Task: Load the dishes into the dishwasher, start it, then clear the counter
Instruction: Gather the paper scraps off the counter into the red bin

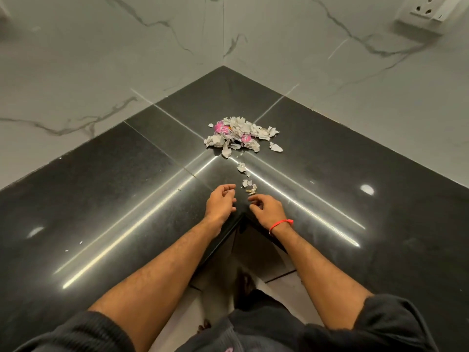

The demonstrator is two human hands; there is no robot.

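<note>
You face the inner corner of a black polished worktop (pixel 106 189) that runs away along two marble-patterned walls (pixel 76 59). A white socket plate (pixel 431 11) sits on the right-hand wall, high and well apart from the work area. The main heap of torn paper scraps (pixel 241 134), grey-white with pink wrapper pieces mixed in, lies near the middle of the corner section, well short of the walls. From it a thin trail of smaller scraps (pixel 245 174) runs toward you; the long axis of this trail points from the heap to the gap between your hands. A few tiny white flecks (pixel 80 242) lie apart on the left run. Nothing stands between your hands and the heap. Your left hand (pixel 220 201) rests on the worktop edge with fingers loosely curled, holding nothing. Your right hand (pixel 266 209), a red thread (pixel 280 224) on its wrist, has curled fingers just beside the nearest scraps; whether it pinches anything cannot be told.
</note>
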